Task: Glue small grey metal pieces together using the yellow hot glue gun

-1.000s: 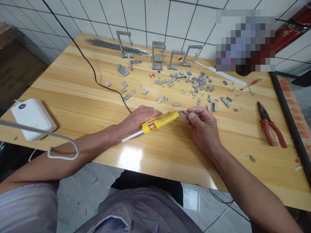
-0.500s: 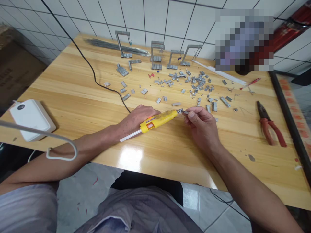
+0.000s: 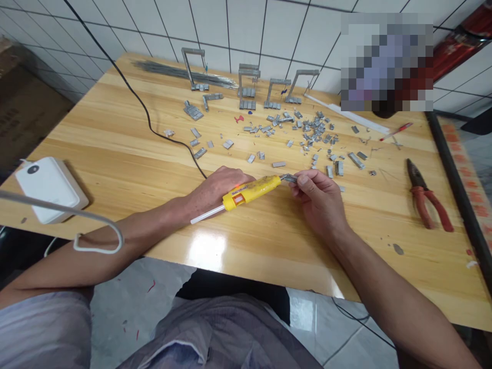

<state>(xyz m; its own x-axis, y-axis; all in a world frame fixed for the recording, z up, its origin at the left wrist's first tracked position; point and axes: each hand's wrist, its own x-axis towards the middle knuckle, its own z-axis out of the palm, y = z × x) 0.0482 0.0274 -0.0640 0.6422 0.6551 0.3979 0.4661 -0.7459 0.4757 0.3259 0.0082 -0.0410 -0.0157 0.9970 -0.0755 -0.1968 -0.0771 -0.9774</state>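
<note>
My left hand (image 3: 225,187) is wrapped round a yellow glue gun (image 3: 255,191), its fingers partly hidden behind the body. A clear glue stick (image 3: 207,213) pokes out of the gun's rear end. Between thumb and fingertips my right hand (image 3: 317,192) pinches a small grey metal piece (image 3: 292,179). The gun's nozzle (image 3: 283,177) is at the left end of that piece, seemingly touching it. Just beyond the hands lies a loose flat grey strip (image 3: 279,164) on the wooden table (image 3: 246,241).
Small grey pieces (image 3: 317,128) are scattered behind my hands. Several grey frames (image 3: 246,87) stand near the tiled wall beside thin wires (image 3: 154,69). Red-handled pliers (image 3: 426,197) lie right, a white adapter (image 3: 52,189) left. A black cable (image 3: 148,115) crosses the table.
The grey piece in my right hand has turned slightly and shows more beside the nozzle. Both hands have otherwise barely moved.
</note>
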